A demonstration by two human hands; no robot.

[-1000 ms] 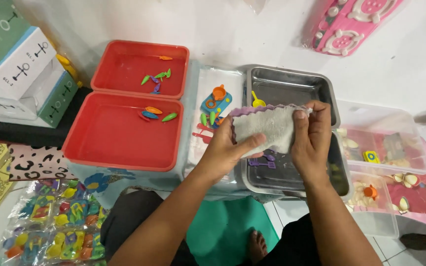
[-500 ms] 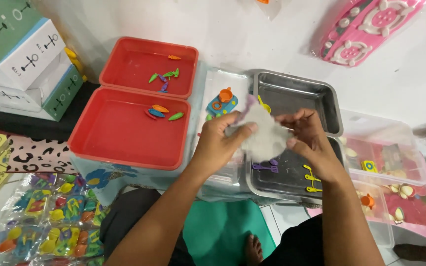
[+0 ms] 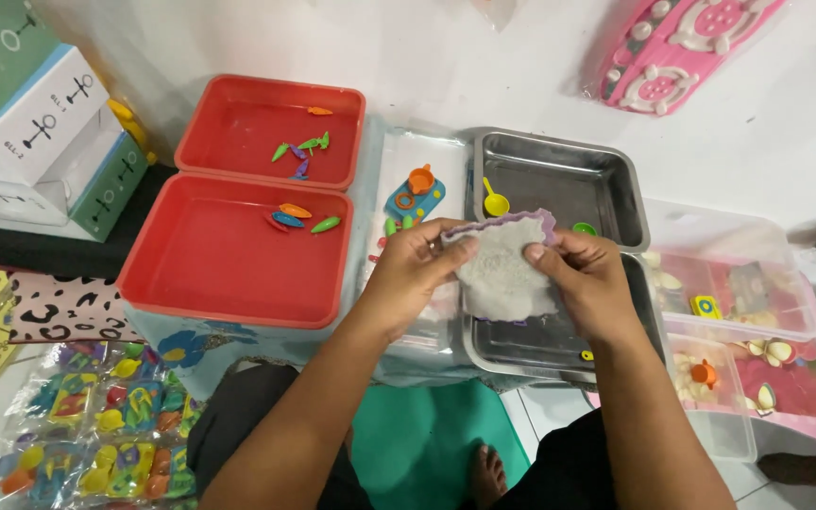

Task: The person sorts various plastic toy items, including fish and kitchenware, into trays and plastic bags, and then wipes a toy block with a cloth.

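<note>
My left hand [image 3: 415, 267] and my right hand [image 3: 586, 279] together hold a purple wavy-edged mould [image 3: 504, 255] packed with pale grey sand. They hold it tilted above the nearer of two steel trays [image 3: 531, 345]. The thumbs press on the sand face. The farther steel tray [image 3: 559, 179] holds a small yellow scoop [image 3: 494, 200] and a green piece. Between the steel and red trays a clear tray [image 3: 399, 161] carries a small blue and orange toy [image 3: 415, 192].
Two red trays [image 3: 229, 260] with small coloured toy pieces stand at the left. Green and white boxes [image 3: 25, 123] are stacked at the far left. Clear boxes of small toys [image 3: 757, 321] sit at the right. Bagged toys [image 3: 77, 434] lie on the floor.
The sand-filled mould has been turned in my hands and now faces up towards me, lower over the near steel tray. My view has drifted slightly right.
</note>
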